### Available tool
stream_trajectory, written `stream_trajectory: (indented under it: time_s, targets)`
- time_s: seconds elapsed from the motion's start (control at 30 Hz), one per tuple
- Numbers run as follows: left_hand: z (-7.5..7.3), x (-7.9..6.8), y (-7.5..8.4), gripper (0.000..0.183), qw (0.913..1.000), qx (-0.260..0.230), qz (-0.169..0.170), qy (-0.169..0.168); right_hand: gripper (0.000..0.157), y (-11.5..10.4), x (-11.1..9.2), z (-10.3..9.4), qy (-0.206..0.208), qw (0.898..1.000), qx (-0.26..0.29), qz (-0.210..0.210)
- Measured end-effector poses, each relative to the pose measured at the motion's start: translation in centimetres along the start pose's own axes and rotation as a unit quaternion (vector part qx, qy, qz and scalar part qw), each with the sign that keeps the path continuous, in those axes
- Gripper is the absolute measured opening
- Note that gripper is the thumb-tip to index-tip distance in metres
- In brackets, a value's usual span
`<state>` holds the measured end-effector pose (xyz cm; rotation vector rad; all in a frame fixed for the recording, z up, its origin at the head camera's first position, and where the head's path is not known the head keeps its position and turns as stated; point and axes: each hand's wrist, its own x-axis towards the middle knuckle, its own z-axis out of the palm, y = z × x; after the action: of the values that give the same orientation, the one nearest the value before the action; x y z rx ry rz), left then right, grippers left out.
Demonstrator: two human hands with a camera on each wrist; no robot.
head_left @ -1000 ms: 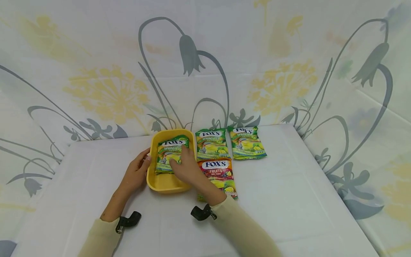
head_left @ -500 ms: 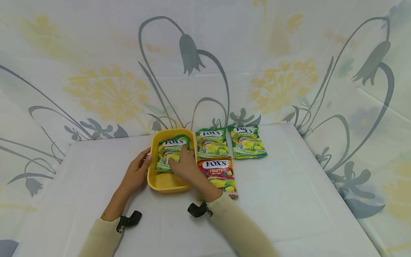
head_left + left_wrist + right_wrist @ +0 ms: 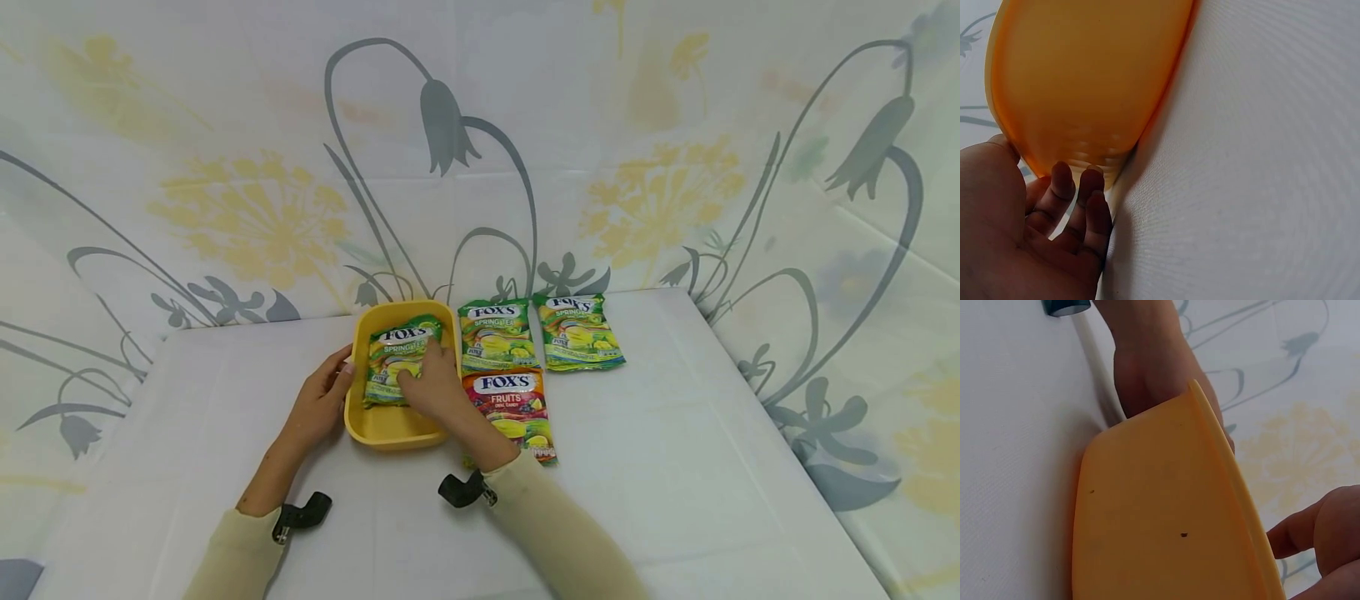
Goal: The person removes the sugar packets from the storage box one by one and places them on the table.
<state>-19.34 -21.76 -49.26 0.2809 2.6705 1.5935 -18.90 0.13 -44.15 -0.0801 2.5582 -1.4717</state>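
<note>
A yellow plastic tray [image 3: 386, 437] stands on the white-covered table, with a green Fox's Spring Tea candy bag [image 3: 382, 375] lying inside it. My left hand [image 3: 318, 400] steadies the tray from its left side. In the left wrist view, the loosely bent fingers [image 3: 1091, 194] lie along the outer wall and the thumb is at the rim. My right hand [image 3: 438, 387] reaches over the tray's right rim, thumb and index finger spread on the bag's right part. I cannot tell whether they pinch the bag or press it; the tray wall hides the fingertips in the right wrist view.
Right of the tray lie two more green candy bags, a nearer one [image 3: 495, 333] and a farther one [image 3: 579, 333]. A red Fox's Fruits candy bag [image 3: 517, 404] lies in front, partly under my right forearm. A flower-patterned cloth [image 3: 480, 200] rises behind the table.
The right forearm has shifted slightly left and the right thumb has moved a little on the bag. The left hand, tray and other bags stay where they were.
</note>
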Motion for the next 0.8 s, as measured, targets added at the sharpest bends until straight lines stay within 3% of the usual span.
stream_trajectory:
  time_s: [0.33,0.53,0.63,0.8]
  targets:
    - [0.1,0.0,0.0,0.053,1.0,-0.001,0.004,0.001,0.081,0.1,0.3,0.1,0.022,1.0,-0.003,-0.01]
    - [0.1,0.1,0.0,0.053,1.0,0.001,0.006,0.002,0.059,0.4,0.9,0.2,0.039,0.998,0.021,-0.04]
    - [0.1,0.1,0.1,0.053,1.0,0.0,0.007,0.003,0.05,0.4,1.1,0.3,0.04,0.998,0.025,-0.034]
    - [0.0,0.1,0.0,0.052,1.0,-0.001,0.006,0.003,0.056,0.2,1.4,0.5,0.05,0.999,0.004,-0.008]
